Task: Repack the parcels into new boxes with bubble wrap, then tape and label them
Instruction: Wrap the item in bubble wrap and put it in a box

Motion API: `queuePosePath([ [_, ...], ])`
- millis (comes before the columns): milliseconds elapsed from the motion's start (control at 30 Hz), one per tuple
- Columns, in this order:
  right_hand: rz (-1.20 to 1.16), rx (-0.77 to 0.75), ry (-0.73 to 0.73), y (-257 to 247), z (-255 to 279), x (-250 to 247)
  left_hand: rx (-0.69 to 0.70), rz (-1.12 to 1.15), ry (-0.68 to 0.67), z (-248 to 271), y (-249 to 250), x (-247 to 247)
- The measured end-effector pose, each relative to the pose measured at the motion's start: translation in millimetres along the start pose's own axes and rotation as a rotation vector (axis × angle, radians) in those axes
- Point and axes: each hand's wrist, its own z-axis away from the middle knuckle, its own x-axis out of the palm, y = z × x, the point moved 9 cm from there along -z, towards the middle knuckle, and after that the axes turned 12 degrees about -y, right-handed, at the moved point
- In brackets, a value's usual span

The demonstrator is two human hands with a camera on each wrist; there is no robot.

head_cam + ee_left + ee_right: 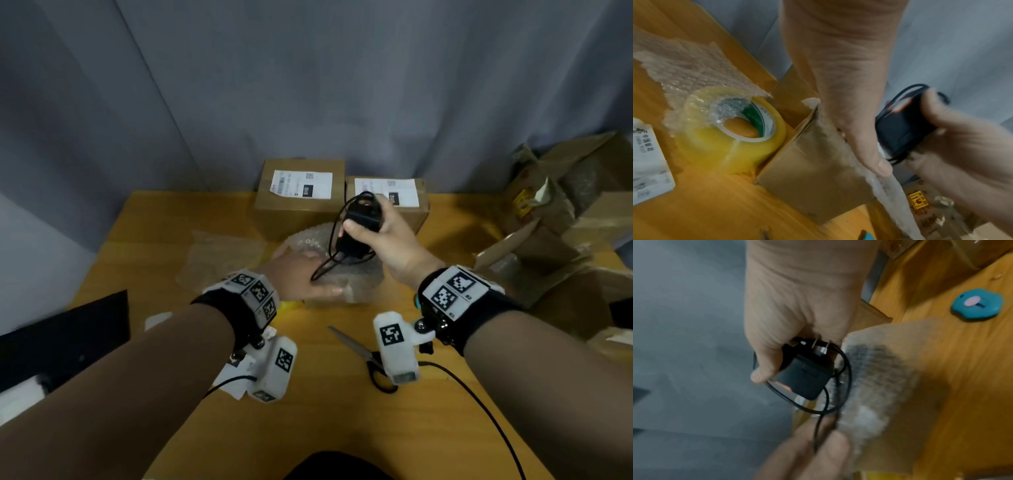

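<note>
Right hand (383, 236) has fingers and thumb curled round a black power adapter (356, 226), held up above the open box (813, 175) at table centre, prongs showing toward the wrist in the right wrist view. Its cable (329, 253) is looped loosely round the body, with a tail drooping toward the left hand, so I'd guess it's kept high to stop the loops snagging on the box rim. Left hand (301, 274) lies flat, fingers straight, on the bubble wrap (308, 245) draped over the box opening; looks like it's pressing the wrap down as a liner and pinning the box in place for the drop-in. Can't tell if the cable tail actually touches that hand. Tape roll (731, 128) sits just beside the box on its left with a loose sheet of bubble wrap (684, 68) partly over it, and a printed label (647, 162) lies near it: next-step stuff kept in reach. Scissors (363, 356) lie on the table (342, 428) nearer the person, between the wrists. Two closed boxes with labels (301, 195) stand against the curtain behind, probably done or waiting. Torn old cartons (561, 219) are piled well off to the right, out of the work area. A small blue cutter (976, 305) lies on the table near the right wrist.
</note>
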Motion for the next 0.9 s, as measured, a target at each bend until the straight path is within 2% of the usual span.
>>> queuePosePath([
  [100,0.251,0.113,-0.102,29,-5,11,-0.048,-0.119,-0.01,4,2,-2],
  [167,0.328,0.103,-0.133,28,-6,14,-0.078,-0.164,0.03,8,-3,-8],
  [300,0.542,0.087,-0.234,16,-17,22,-0.076,-0.015,0.173,21,-23,-19],
  [367,0.493,0.091,-0.228,15,-23,22,-0.044,-0.031,0.116,23,-27,-14],
  [467,0.203,0.088,-0.118,13,-27,13,0.009,-0.113,-0.073,22,-28,2],
  [500,0.19,0.09,-0.113,12,-27,12,0.013,-0.143,-0.09,20,-28,5],
  [567,0.301,0.127,-0.152,15,-29,11,-0.01,-0.132,0.004,14,-29,-1],
  [633,0.379,0.177,-0.169,21,-31,7,-0.081,0.006,0.115,8,-34,-9],
  [767,0.281,0.193,-0.138,20,-28,-4,-0.227,0.263,0.155,-1,-48,-13],
  [833,0.325,0.193,-0.164,18,-26,-6,-0.299,0.241,0.145,-1,-48,-17],
  [900,0.491,0.209,-0.244,19,-22,-1,-0.33,0.091,0.115,-4,-38,-22],
])
